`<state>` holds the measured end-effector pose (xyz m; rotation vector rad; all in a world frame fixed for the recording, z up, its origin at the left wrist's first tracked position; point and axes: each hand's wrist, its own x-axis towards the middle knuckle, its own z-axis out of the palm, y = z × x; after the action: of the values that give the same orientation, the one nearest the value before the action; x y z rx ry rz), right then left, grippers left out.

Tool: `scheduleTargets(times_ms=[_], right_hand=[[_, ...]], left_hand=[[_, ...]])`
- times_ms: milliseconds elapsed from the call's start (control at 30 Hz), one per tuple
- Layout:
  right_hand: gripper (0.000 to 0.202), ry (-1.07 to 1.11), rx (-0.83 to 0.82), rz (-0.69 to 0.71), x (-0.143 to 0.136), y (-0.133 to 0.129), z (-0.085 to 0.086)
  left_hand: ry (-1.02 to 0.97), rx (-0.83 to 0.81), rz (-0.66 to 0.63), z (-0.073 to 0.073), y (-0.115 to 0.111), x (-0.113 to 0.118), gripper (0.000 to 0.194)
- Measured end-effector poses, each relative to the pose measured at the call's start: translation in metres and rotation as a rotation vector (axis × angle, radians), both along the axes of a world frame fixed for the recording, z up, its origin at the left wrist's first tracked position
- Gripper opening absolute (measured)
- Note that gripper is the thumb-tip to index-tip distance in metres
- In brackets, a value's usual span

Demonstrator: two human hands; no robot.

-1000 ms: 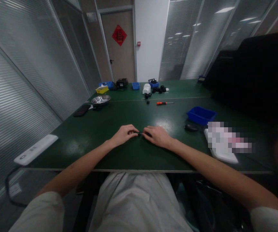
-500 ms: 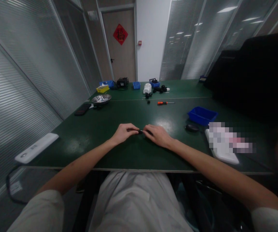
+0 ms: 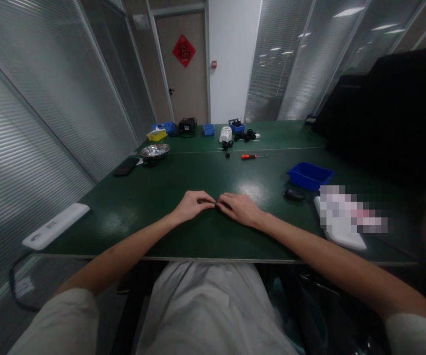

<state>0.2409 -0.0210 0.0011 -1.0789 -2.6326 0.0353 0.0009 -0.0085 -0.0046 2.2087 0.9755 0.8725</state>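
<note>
My left hand (image 3: 195, 205) and my right hand (image 3: 239, 207) meet fingertip to fingertip above the green table (image 3: 198, 241). Between them shows a sliver of a small dark part (image 3: 216, 203), mostly covered by the fingers, so its kind cannot be made out. Thumb and fingers of the left hand pinch it from one side. On the other side, the bent fingers of the right hand close against it; their grip is partly hidden.
A screwdriver (image 3: 253, 157) with an orange and black handle lies beyond my hands. To the right are a blue tray (image 3: 310, 176), a black computer mouse (image 3: 294, 195) and a pixelated item on a white slab (image 3: 340, 239). A metal bowl (image 3: 155, 151) and a phone (image 3: 126, 167) sit at left.
The fingertips have come closer together, and less of the small dark part shows between them. Both hands otherwise stay in nearly the same place.
</note>
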Motion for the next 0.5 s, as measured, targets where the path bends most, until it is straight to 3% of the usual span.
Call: scheduleTargets(times_ms=[267, 500], right_hand=[[0.030, -0.017, 0.005, -0.014, 0.000, 0.001, -0.001], [0.030, -0.008, -0.005, -0.007, 0.000, 0.000, 0.003]], left_hand=[[-0.004, -0.032, 0.003, 0.003, 0.004, -0.006, 0.023], [0.135, 0.075, 0.091, -0.007, 0.030, -0.020, 0.022]])
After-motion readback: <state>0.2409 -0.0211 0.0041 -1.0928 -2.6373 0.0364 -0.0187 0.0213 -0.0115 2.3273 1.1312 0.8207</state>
